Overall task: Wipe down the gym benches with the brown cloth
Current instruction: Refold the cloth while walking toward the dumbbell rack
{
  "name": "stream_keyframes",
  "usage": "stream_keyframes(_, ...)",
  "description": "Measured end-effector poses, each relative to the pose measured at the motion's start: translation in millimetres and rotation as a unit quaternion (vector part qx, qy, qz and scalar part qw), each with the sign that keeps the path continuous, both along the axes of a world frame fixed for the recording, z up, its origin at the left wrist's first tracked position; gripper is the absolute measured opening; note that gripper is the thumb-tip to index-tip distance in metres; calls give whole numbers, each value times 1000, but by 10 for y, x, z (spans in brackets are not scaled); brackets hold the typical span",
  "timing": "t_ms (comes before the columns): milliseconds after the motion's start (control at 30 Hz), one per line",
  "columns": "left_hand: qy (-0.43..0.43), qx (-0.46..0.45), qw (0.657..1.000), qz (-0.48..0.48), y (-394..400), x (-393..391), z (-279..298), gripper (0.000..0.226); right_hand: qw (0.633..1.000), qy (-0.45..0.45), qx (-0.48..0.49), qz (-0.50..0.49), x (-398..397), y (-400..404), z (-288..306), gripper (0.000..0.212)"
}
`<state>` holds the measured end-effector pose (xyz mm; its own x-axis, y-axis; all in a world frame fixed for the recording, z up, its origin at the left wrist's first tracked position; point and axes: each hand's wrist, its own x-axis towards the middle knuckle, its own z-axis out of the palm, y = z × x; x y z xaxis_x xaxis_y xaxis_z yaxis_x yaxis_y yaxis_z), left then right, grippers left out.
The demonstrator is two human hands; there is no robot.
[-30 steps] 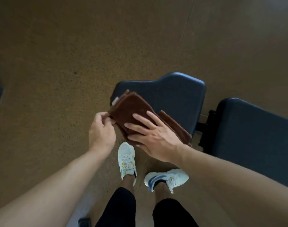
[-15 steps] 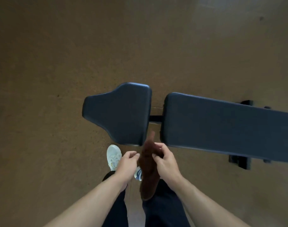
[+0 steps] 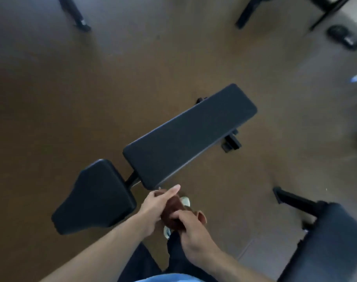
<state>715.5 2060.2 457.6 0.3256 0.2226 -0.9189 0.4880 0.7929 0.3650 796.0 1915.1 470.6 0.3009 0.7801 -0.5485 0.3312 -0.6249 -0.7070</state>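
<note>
Hands (image 3: 153, 208) together around bunched brown cloth (image 3: 172, 213)

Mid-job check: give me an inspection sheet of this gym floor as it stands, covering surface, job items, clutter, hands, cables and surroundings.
Surface: brown gym floor, bare where visible.
Job's things: crumpled brown cloth held in the air, off the pads; black padded bench with long back pad and separate seat pad; corner of a second dark padded bench at lower right.
Clutter: small dark object on the floor at upper right, too blurred to identify.
Hands: left hand holds the cloth, fingers extended; right hand grips it.
Cables: nothing seen.
Surroundings: black equipment legs along the top edge; white shoe below the hands.
</note>
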Motion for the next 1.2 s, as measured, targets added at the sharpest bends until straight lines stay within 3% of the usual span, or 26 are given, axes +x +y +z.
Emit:
stream_keyframes(100, 33, 75, 990, -119, -128, 14, 50, 61, 997, -53, 14, -58, -312, -289, 36, 41)
stream_keyframes(200, 22, 133, 976, -172, -287, -106, 21, 43, 997, -31, 4, -73, -666, -430, 408, 44)
stream_keyframes(300, -20, 140, 960, -244, -642, -270, 144, 39, 977, 10, -1, -214, -1141, -776, 514, 24)
stream_keyframes(400, -77, 133, 916, -371, -1166, -456, 379, 41, 871, 73, -7, -486, -1594, -1201, 606, 15)
stream_keyframes(533, -121, 127, 849, -498, -2004, -716, 573, 37, 705, 66, 29, -706, -2183, -1862, 634, 38)
stream_keyframes(633, -158, 99, 804, -565, -2656, -991, 652, 38, 603, 75, 51, -792, -2609, -2340, 672, 46)
stream_keyframes(833, -193, 50, 739, -644, -4153, -1678, 669, 33, 483, 45, 59, -872, -3387, -3527, 629, 30)
stream_keyframes(933, -178, 55, 710, -679, -4946, -2125, 692, 27, 479, 40, 53, -875, -3895, -4195, 629, 18)
stream_keyframes(1033, -147, -21, 720, -678, -5672, -2541, 739, 31, 511, -1, 4, -860, -4489, -4887, 749, 16)
stream_keyframes(1067, -148, -43, 707, -690, -5905, -2649, 738, 37, 524, -12, -9, -852, -4685, -5137, 811, 15)
stream_keyframes(1133, -182, -20, 621, -762, -6274, -2732, 736, 58, 564, -14, -29, -825, -4974, -5606, 967, 12)
stream_keyframes(1200, -226, 29, 481, -846, -6685, -2804, 779, 85, 597, -5, -36, -802, -5259, -6119, 1141, 13)
